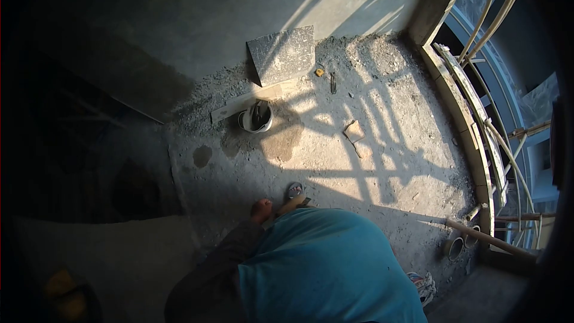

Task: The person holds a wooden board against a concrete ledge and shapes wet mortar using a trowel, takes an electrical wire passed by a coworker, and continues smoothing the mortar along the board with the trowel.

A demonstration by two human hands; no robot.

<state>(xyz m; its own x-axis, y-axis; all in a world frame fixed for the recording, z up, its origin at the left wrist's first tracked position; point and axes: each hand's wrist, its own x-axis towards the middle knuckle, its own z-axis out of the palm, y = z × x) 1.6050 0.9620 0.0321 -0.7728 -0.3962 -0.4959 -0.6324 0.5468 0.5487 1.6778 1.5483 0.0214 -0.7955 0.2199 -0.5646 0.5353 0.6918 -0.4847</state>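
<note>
My left hand [261,210] hangs in front of my body at the end of a dark sleeve, its fingers curled closed. Whatever it may hold is hidden. Beside it a sandalled foot [295,189] rests on the dusty floor, with a small dark object [305,201] close by that I cannot make out. My right hand is out of sight behind the blue shirt [335,263]. Farther ahead, apart from my hand, a white bucket [267,124] with dark tools or contents inside stands on a damp patch of floor.
A speckled board [287,54] leans against the wall, with a pale plank [239,104] below it. A small yellow object [319,72] and a broken slab piece [354,131] lie on the floor. On the right, a low ledge [457,107] borders poles; two round containers [455,249] stand near a pole [490,239].
</note>
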